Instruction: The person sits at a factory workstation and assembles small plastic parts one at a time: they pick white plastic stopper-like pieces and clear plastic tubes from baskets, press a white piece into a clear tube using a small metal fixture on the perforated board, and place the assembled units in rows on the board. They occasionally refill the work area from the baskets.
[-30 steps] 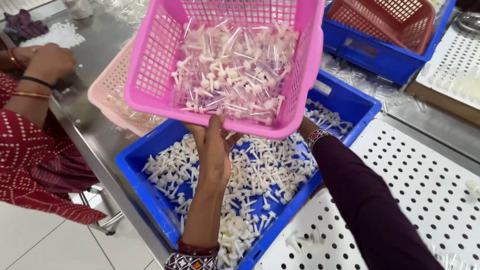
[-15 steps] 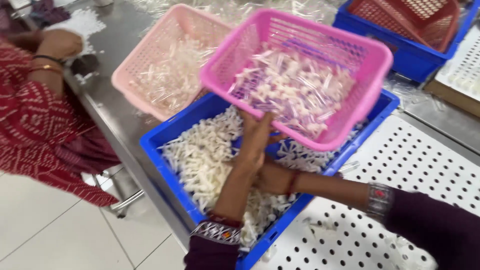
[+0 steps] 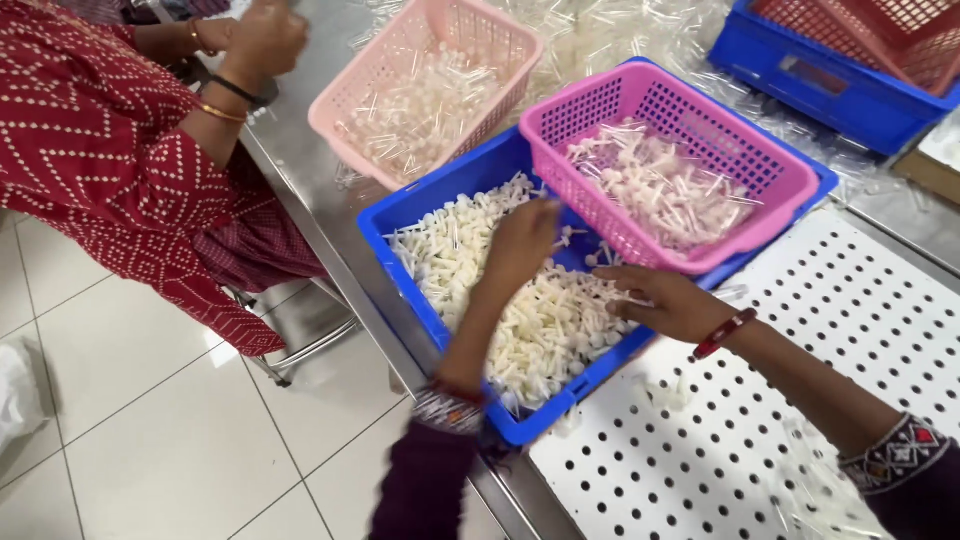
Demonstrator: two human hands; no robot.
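Hundreds of small white plastic stemmed caps (image 3: 540,325) filled the blue plastic crate (image 3: 400,215) on the table. I judged them light, stiff and slippery, best pinched by stems. My left hand (image 3: 520,240) curled among them; my right hand (image 3: 668,300) lay loosely open.

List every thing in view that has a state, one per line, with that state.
Blue crate: heaped with white plastic parts.
Bright pink basket: partly filled, resting on the crate's far end.
Pale pink basket: partly filled, on the steel table.
Left hand: reaching into the parts.
Right hand: resting on the parts.
Perforated white board: mostly bare.
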